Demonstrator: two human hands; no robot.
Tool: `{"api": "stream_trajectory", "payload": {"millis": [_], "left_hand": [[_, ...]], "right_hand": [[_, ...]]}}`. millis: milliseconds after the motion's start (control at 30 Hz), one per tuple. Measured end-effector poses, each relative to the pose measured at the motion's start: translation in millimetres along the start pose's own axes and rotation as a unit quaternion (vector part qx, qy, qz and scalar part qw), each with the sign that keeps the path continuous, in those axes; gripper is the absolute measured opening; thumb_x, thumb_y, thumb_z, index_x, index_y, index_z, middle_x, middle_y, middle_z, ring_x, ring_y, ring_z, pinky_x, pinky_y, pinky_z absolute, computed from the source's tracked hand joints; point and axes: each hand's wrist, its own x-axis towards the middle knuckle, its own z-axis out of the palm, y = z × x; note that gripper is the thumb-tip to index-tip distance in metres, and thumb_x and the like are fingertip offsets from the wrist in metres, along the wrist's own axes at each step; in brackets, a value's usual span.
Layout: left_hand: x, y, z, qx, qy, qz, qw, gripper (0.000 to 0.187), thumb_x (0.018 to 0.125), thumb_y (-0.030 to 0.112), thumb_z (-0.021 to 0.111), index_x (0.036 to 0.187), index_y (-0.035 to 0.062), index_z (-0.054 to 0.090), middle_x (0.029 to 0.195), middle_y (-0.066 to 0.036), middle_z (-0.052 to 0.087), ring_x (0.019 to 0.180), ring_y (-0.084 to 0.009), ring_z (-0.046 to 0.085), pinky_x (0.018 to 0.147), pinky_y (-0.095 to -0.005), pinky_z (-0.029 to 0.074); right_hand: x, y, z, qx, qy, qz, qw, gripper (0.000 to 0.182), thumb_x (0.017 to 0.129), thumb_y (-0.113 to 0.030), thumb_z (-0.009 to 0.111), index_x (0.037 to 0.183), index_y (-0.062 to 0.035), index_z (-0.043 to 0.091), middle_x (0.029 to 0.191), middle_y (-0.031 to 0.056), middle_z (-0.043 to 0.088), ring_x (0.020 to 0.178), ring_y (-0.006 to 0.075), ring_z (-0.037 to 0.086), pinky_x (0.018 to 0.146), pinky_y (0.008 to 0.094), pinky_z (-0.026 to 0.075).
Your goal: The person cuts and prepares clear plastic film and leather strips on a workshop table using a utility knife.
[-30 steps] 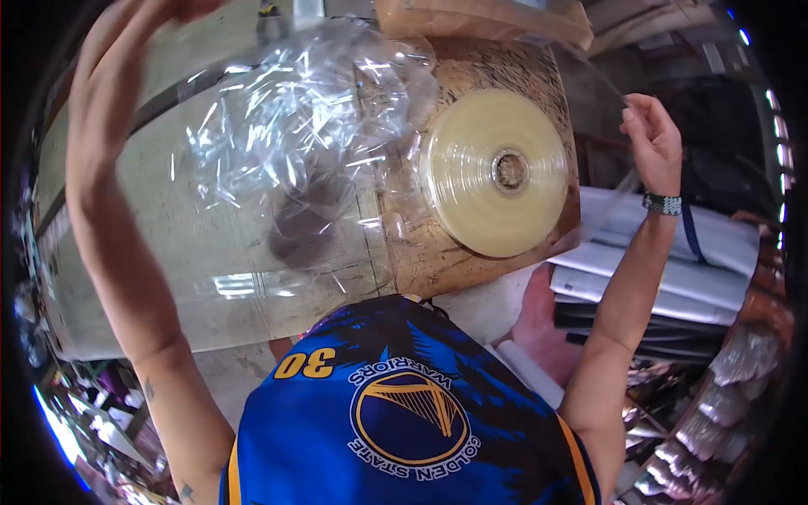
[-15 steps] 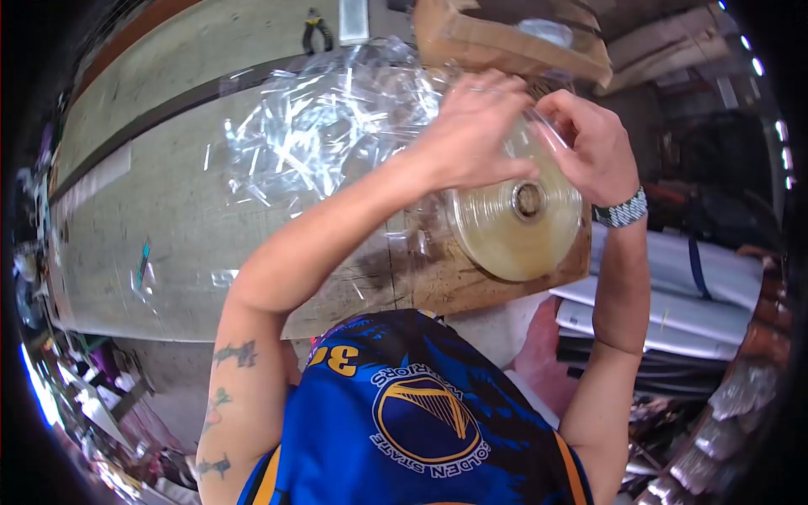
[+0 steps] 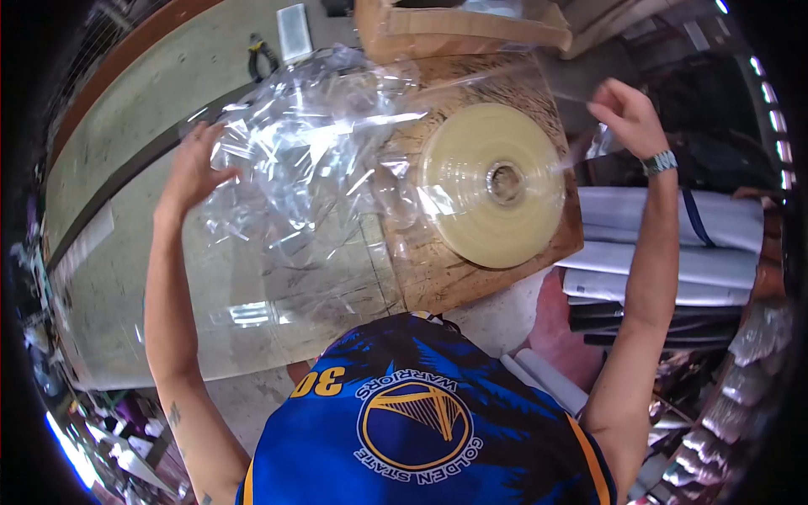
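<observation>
A large flat roll of clear plastic film (image 3: pixel 526 227), yellowish with a hollow core, lies on a scuffed wooden board. Left of it, a crumpled heap of clear plastic film (image 3: pixel 307 156) spreads over the table. My left hand (image 3: pixel 195 168) is at the heap's far left edge, thumb spread away from the fingers; whether film touches its fingertips is hard to see. Beyond the roll's upper right, my right hand (image 3: pixel 633 119) is raised with its fingers curled in a pinch. A faint clear sheet runs from that hand back over the roll.
The wooden board (image 3: pixel 454 290) ends near my body. A cardboard box (image 3: pixel 471 32) stands behind the roll. Pliers (image 3: pixel 261 59) and a pale flat bar (image 3: pixel 294 34) lie at the back of the table. Silvery wrapped rolls (image 3: pixel 665 244) are stacked to the right.
Both hands have left the roll's upper edge. My left hand has swung far left past the film heap, and my right hand has moved right. The roll's top is now uncovered.
</observation>
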Motion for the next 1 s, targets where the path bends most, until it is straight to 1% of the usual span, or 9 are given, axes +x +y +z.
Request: {"api": "stream_trajectory", "payload": {"millis": [133, 200, 300, 433, 567, 700, 767, 867, 1000], "left_hand": [[22.0, 184.3, -41.5, -0.252, 0.159, 0.220, 0.929, 0.103, 0.069, 0.050, 0.088, 0.151, 0.0056, 0.042, 0.158, -0.026, 0.035, 0.151, -0.0395, 0.027, 0.122, -0.0496, 0.026], [38.5, 246.1, -58.7, -0.291, 0.265, 0.253, 0.884, 0.079, 0.080, 0.049, 0.081, 0.140, 0.0041, 0.056, 0.140, -0.024, 0.057, 0.134, -0.0359, 0.051, 0.110, -0.0475, 0.042], [43.9, 258.6, -133.0, -0.233, -0.045, 0.179, 0.955, 0.046, 0.094, 0.039, 0.069, 0.121, 0.0016, 0.068, 0.104, -0.018, 0.069, 0.098, -0.0270, 0.065, 0.085, -0.0430, 0.052], [26.4, 164.8, -106.8, -0.351, 0.237, 0.234, 0.875, 0.033, 0.105, 0.027, 0.052, 0.111, 0.0001, 0.070, 0.086, -0.015, 0.069, 0.073, -0.0225, 0.062, 0.070, -0.0371, 0.050], [-4.5, 38.7, -89.0, -0.237, 0.128, -0.048, 0.962, 0.038, 0.106, 0.030, 0.050, 0.105, -0.0056, 0.063, 0.086, -0.016, 0.066, 0.079, -0.0207, 0.062, 0.075, -0.0356, 0.050], [-3.2, -69.8, 36.7, -0.052, 0.010, 0.050, 0.997, 0.034, 0.091, 0.024, 0.074, 0.114, 0.0012, 0.065, 0.120, -0.020, 0.067, 0.115, -0.0377, 0.063, 0.097, -0.0451, 0.050], [-7.4, 43.3, -12.0, -0.040, 0.002, 0.008, 0.999, 0.085, 0.071, 0.028, 0.089, 0.143, 0.0049, 0.051, 0.151, -0.022, 0.046, 0.141, -0.0393, 0.043, 0.117, -0.0463, 0.036], [14.0, 178.6, -56.0, -0.246, 0.143, 0.235, 0.929, 0.117, 0.057, 0.044, 0.094, 0.153, 0.0079, 0.040, 0.159, -0.021, 0.036, 0.150, -0.0354, 0.030, 0.124, -0.0499, 0.025], [38.4, 261.4, -87.2, -0.260, 0.232, 0.253, 0.902, 0.059, 0.086, 0.038, 0.073, 0.131, 0.0028, 0.060, 0.127, -0.024, 0.063, 0.123, -0.0377, 0.058, 0.104, -0.0472, 0.046]], "right_hand": [[29.5, -133.3, 38.2, 0.040, -0.102, -0.151, 0.982, 0.018, 0.087, -0.013, 0.072, 0.086, -0.0014, 0.058, 0.069, -0.0015, 0.053, 0.062, 0.0070, 0.050, 0.058, 0.0250, 0.043], [45.0, -178.6, 49.8, -0.002, -0.102, -0.249, 0.963, 0.018, 0.086, -0.013, 0.073, 0.087, -0.0017, 0.058, 0.068, -0.0019, 0.053, 0.061, 0.0065, 0.050, 0.056, 0.0250, 0.042], [45.3, -187.0, 31.3, 0.024, -0.123, -0.275, 0.953, 0.017, 0.085, -0.011, 0.073, 0.090, -0.0023, 0.059, 0.066, -0.0025, 0.051, 0.060, 0.0053, 0.050, 0.054, 0.0250, 0.041], [7.8, -144.6, -14.9, 0.070, -0.173, -0.148, 0.971, 0.023, 0.083, -0.006, 0.072, 0.102, -0.0036, 0.059, 0.068, -0.0071, 0.048, 0.061, 0.0012, 0.044, 0.053, 0.0210, 0.035], [-41.1, -94.0, -49.5, 0.050, -0.206, 0.017, 0.977, 0.026, 0.082, -0.004, 0.071, 0.105, -0.0031, 0.058, 0.069, -0.0080, 0.044, 0.062, 0.0012, 0.041, 0.055, 0.0204, 0.033], [-40.9, -69.0, -40.9, 0.056, -0.127, 0.034, 0.990, 0.021, 0.083, -0.006, 0.072, 0.098, -0.0028, 0.059, 0.067, -0.0077, 0.044, 0.060, 0.0022, 0.041, 0.054, 0.0209, 0.034], [-26.1, -91.6, -19.1, 0.045, -0.102, -0.029, 0.993, 0.018, 0.083, -0.006, 0.072, 0.096, -0.0028, 0.059, 0.064, -0.0065, 0.044, 0.058, 0.0029, 0.041, 0.052, 0.0226, 0.034], [-0.1, -152.7, 22.3, 0.057, -0.087, -0.125, 0.987, 0.017, 0.083, -0.006, 0.071, 0.096, -0.0032, 0.059, 0.060, -0.0017, 0.045, 0.054, 0.0069, 0.043, 0.050, 0.0280, 0.036], [14.1, -207.6, 31.9, -0.011, -0.047, -0.228, 0.973, 0.021, 0.080, -0.004, 0.068, 0.099, -0.0037, 0.060, 0.058, 0.0055, 0.046, 0.052, 0.0164, 0.046, 0.050, 0.0343, 0.038]]}}
